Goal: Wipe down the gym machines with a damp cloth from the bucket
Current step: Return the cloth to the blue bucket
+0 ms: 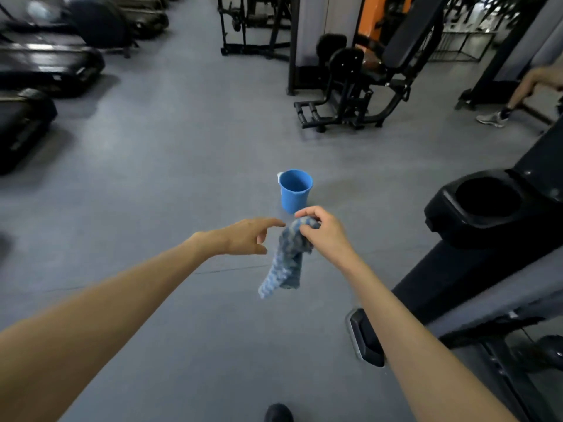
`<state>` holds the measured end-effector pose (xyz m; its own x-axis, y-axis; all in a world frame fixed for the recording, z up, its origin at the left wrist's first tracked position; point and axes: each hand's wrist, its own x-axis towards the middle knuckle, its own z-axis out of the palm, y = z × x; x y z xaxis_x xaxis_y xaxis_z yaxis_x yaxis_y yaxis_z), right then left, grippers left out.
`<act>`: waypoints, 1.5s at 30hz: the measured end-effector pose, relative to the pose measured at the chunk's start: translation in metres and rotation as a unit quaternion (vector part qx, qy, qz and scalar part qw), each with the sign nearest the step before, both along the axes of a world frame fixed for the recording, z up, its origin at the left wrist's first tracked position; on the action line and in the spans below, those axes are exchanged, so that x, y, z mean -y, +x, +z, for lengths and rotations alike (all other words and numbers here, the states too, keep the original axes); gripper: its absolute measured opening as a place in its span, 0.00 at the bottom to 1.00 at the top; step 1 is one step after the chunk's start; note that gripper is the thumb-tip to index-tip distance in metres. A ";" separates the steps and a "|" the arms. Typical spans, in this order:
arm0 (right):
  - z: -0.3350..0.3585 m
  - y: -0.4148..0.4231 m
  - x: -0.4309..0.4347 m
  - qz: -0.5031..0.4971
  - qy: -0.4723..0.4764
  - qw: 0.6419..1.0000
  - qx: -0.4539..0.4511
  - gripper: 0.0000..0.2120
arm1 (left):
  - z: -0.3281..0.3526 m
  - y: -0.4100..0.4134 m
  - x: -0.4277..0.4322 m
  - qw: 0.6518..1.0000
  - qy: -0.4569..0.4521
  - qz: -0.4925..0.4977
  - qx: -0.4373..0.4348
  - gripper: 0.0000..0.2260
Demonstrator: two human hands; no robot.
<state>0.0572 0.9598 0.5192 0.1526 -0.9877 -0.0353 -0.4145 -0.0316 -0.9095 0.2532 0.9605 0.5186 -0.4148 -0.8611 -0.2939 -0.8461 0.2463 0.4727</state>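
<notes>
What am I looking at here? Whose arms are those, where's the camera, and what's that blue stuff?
There is no robot. This is one picture from a camera worn on a person's head, looking forward and down, so the two bare arms are the wearer's own. The right hand pinches a blue and white cloth, which hangs loose. The left hand is open and reaches toward the cloth. Just beyond the hands a blue bucket stands upright on the grey floor. Around it are treadmills at left, a weight machine farther back, and a black machine close at right.
</notes>
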 end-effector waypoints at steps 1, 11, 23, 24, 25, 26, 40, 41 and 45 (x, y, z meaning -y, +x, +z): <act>0.004 0.005 0.018 0.015 0.005 1.000 0.006 0.13 | 0.001 0.005 0.017 1.000 0.010 0.005 0.002 0.29; 0.018 0.044 0.177 0.093 -0.013 0.995 -0.023 0.14 | -0.023 0.030 0.155 0.992 0.005 0.082 -0.095 0.25; 0.008 0.085 0.378 0.056 -0.004 0.989 -0.137 0.17 | -0.058 0.086 0.373 0.990 0.085 0.048 -0.105 0.09; 0.004 0.085 0.395 0.038 0.012 0.989 -0.145 0.16 | -0.056 0.090 0.392 0.990 0.092 0.051 -0.099 0.07; 0.001 0.085 0.411 0.026 0.023 0.988 -0.149 0.14 | -0.052 0.093 0.411 0.990 0.090 0.052 -0.095 0.06; -0.001 0.085 0.426 0.022 0.032 0.987 -0.153 0.15 | -0.047 0.094 0.430 0.990 0.088 0.054 -0.092 0.05; -0.075 0.013 0.621 -0.070 0.048 0.978 -0.193 0.08 | -0.091 0.044 0.669 0.993 0.108 -0.043 -0.029 0.13; -0.086 0.006 0.638 -0.048 0.071 0.979 -0.187 0.11 | -0.098 0.035 0.693 0.992 0.109 -0.051 -0.031 0.12; -0.148 -0.020 0.720 -0.017 0.119 0.962 -0.246 0.13 | -0.134 -0.002 0.788 0.989 0.126 -0.068 0.026 0.10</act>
